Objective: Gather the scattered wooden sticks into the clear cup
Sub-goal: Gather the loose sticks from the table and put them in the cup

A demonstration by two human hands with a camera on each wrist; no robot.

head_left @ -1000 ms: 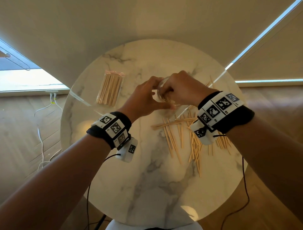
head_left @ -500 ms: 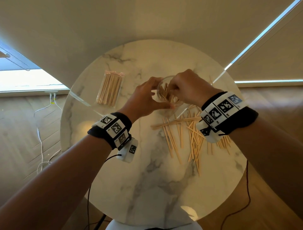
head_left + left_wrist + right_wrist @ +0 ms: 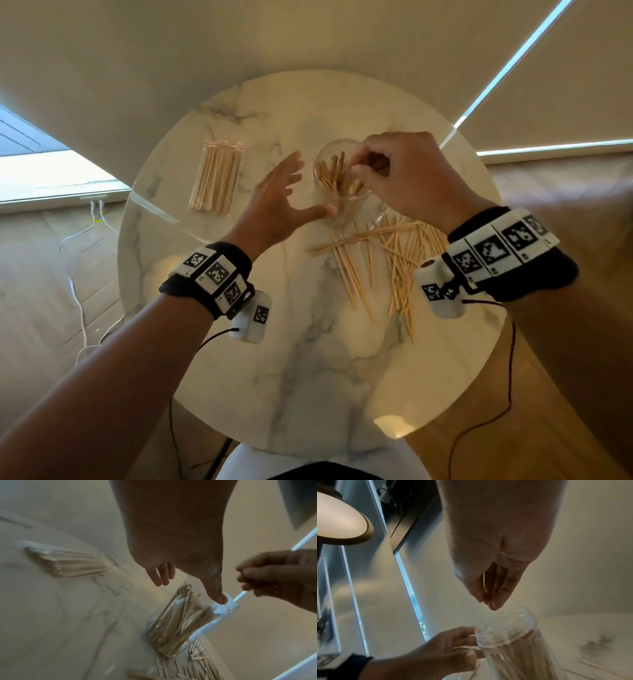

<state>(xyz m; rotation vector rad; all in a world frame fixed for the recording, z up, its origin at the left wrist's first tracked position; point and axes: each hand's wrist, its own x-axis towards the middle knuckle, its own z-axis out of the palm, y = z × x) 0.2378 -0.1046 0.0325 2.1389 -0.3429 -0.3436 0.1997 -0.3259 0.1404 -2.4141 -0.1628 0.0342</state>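
A clear cup (image 3: 342, 197) with several wooden sticks in it stands at the back of the round marble table (image 3: 308, 377). My left hand (image 3: 291, 195) is beside it with fingers spread, and only the thumb tip touches the cup's near wall (image 3: 175, 622). Just above the cup's mouth (image 3: 505, 631) hangs my right hand (image 3: 359, 168). Its fingers (image 3: 493, 599) point down, bunched together, with nothing between them. Many scattered sticks (image 3: 394, 253) lie in front of the cup, partly under my right wrist.
A wrapped bundle of sticks (image 3: 217, 181) lies at the back left of the table. White cables (image 3: 78, 298) run over the wooden floor on the left. A wall and window blinds stand close behind the table.
My left hand has let go of the cup and spread its fingers, leaving only the thumb on it. The right hand has lifted out of the cup's mouth, empty.
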